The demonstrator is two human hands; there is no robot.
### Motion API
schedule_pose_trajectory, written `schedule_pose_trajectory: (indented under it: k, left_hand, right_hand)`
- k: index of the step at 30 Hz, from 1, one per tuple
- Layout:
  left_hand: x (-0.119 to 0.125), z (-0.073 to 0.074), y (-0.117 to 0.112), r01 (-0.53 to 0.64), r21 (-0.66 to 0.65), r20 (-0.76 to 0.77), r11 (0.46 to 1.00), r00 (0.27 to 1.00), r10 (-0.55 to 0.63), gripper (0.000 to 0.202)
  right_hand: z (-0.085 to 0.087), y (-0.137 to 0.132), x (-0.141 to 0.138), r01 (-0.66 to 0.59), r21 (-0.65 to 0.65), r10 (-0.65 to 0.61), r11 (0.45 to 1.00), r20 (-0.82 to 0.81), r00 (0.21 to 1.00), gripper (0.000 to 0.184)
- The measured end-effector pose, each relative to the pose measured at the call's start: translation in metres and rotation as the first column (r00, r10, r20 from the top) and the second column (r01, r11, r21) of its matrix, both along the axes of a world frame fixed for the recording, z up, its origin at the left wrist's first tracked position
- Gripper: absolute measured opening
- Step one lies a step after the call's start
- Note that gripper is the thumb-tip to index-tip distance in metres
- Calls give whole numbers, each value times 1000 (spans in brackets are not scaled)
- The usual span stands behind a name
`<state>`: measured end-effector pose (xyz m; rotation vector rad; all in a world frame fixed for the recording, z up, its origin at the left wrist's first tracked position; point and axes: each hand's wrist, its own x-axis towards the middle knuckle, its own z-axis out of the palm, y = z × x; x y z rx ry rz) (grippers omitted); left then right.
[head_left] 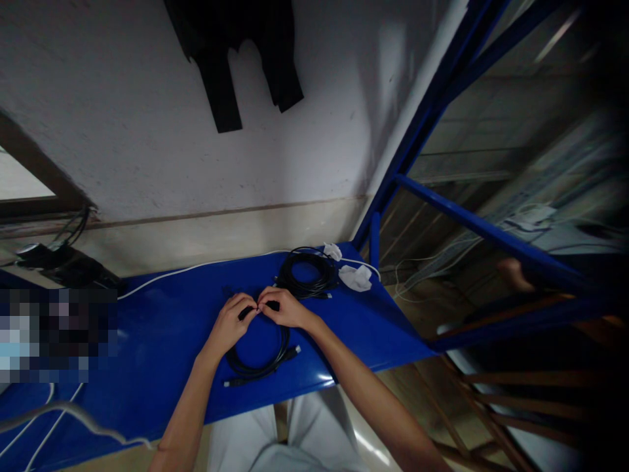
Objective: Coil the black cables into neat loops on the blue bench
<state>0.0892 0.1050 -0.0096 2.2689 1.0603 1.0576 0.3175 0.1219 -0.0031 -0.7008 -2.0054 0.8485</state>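
1. The coiled black cable (255, 372) is laid flat on the blue table (147, 354), just in front of the body, with its ring spread mostly on the body side of the hands
2. The far edge of the ring is covered by the left hand (232, 321) and the right hand (287, 308), which are brought together there so that their fingertips meet, or very nearly meet
3. A pinching grasp on the cable's far arc appears to be made by both hands, with dark cable seen between thumb and fingers on each side; whether something small is also held between the tips cannot be told
4. No clear long axis is given by the round coil; the pinched place is set near the middle of its far side, so neither hand can be judged plainly nearer
5. The two ends are left loose: one plug (234, 382) is pointed leftward at the near left of the ring, below the left hand, and the other plug (293, 353) is pointed outward at the right, nearer the right hand
6. Beyond the right hand, a second black coil (312, 288) is placed, with crumpled white paper (356, 278) to its right
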Motion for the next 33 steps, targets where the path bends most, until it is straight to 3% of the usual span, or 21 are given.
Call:
schedule_pose_trajectory:
  k: [33]
  left_hand:
    - [0,1,0,-3,50,-12,999,1000,4,10]
  right_hand:
    - [-2,1,-1,41,3,-41,999,67,997,12]
